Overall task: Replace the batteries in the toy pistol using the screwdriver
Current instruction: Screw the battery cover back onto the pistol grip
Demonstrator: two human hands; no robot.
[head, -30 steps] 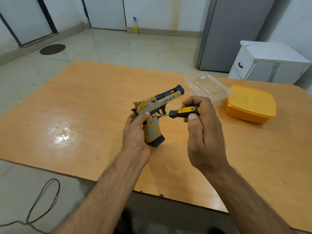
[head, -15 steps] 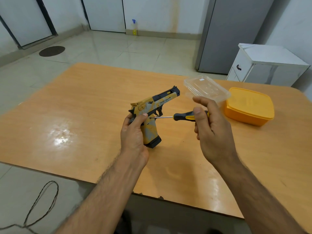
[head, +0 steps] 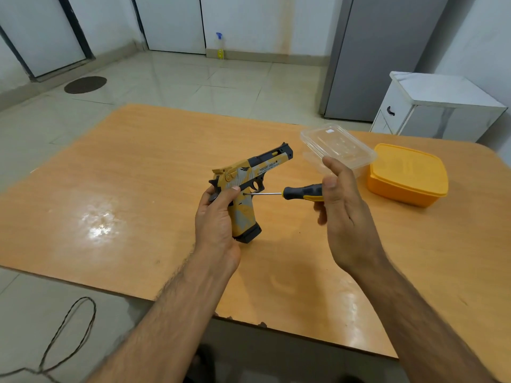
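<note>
Change: since 0.5 s ago, we are seeing our right hand (head: 349,214) loosening, fingers spreading off the black-and-yellow-handled screwdriver (head: 301,192).
Left hand (head: 218,217): gripping the yellow-and-grey plastic toy pistol (head: 249,186) above the orange wooden table (head: 138,175).
Right hand: pinching the handle lightly.
Screwdriver tip: touching the pistol's grip.

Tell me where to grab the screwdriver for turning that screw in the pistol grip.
Grip the screwdriver on its thick black-and-yellow handle, coming from the right end, away from the pistol. It lies roughly level with the thin shaft pointing left into the grip, so only the handle gives purchase for twisting. The right hand already pinches it there; the left hand holds the pistol.
</note>
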